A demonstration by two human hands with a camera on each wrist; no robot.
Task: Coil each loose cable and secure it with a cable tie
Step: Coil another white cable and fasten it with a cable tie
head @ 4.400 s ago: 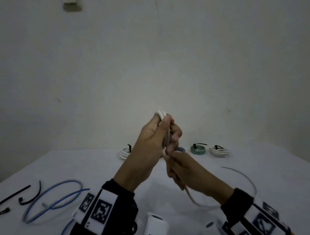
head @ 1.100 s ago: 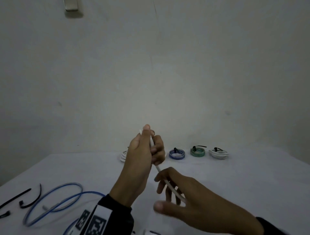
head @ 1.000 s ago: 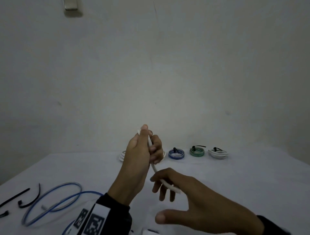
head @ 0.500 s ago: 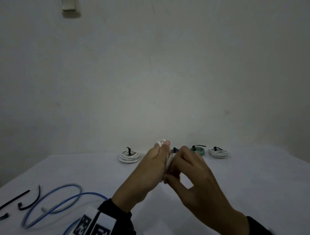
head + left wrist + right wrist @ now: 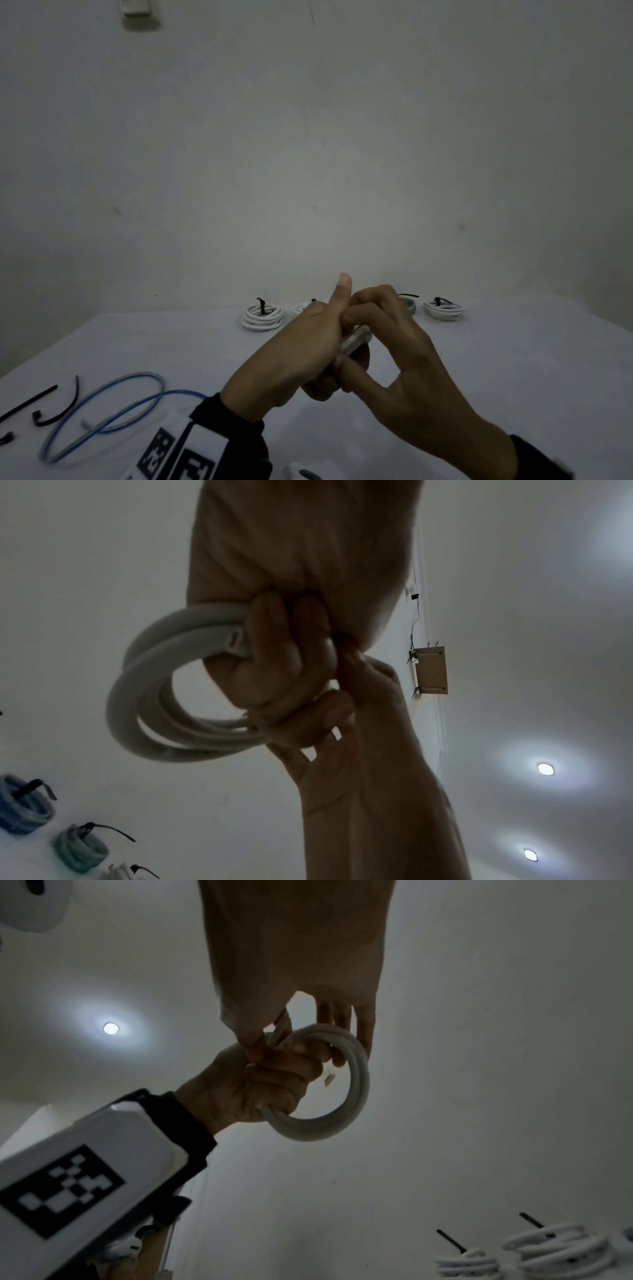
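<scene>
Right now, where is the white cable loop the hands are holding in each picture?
Head: the white cable coil peeks out between the left hand and right hand, at centre, mostly hidden.
Left wrist: the coil hangs left of centre, with the left hand's fingers curled round it.
Right wrist: the coil sits at centre.
Shared landmark: the tied white coils on the table; in the left wrist view only an edge shows.

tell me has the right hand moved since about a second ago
Yes. The right hand has risen from low over the white table to meet the left hand at the coiled white cable.
</scene>
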